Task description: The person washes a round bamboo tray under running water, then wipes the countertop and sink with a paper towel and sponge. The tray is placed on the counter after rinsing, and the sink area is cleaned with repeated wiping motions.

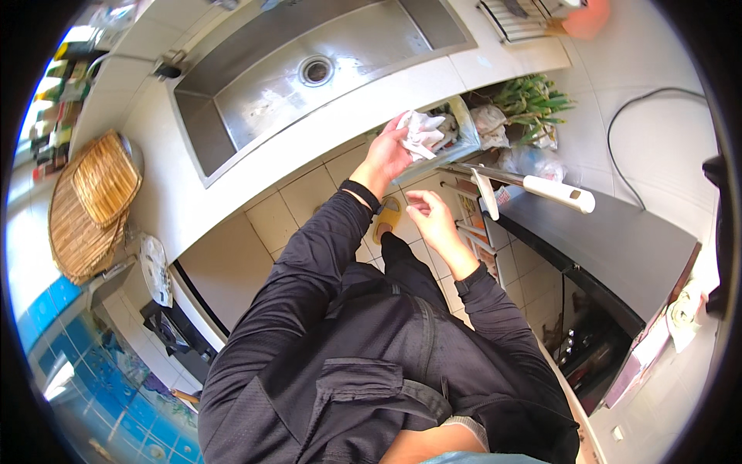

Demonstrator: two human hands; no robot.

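My left hand (387, 152) grips a crumpled white paper tissue (422, 132). It is over the edge of a bin lined with a pale blue plastic bag (467, 124), in the gap below the counter front. Crumpled waste shows inside the bin, partly hidden by the tissue. My right hand (430, 219) is in the air lower down, its fingers loosely bent and apart, with nothing in it. To its right, a long tool with a white handle (559, 194) sticks out above a dark cabinet; what its far end is cannot be seen.
A stainless steel sink (348, 64) is set in the white counter (406, 91). Green onions (530, 101) and plastic bags (533, 164) lie right of the bin. Woven trays (95, 197) lean at the left. A black-fronted appliance (614, 249) stands at my right. A yellow slipper (387, 217) is on the tiled floor.
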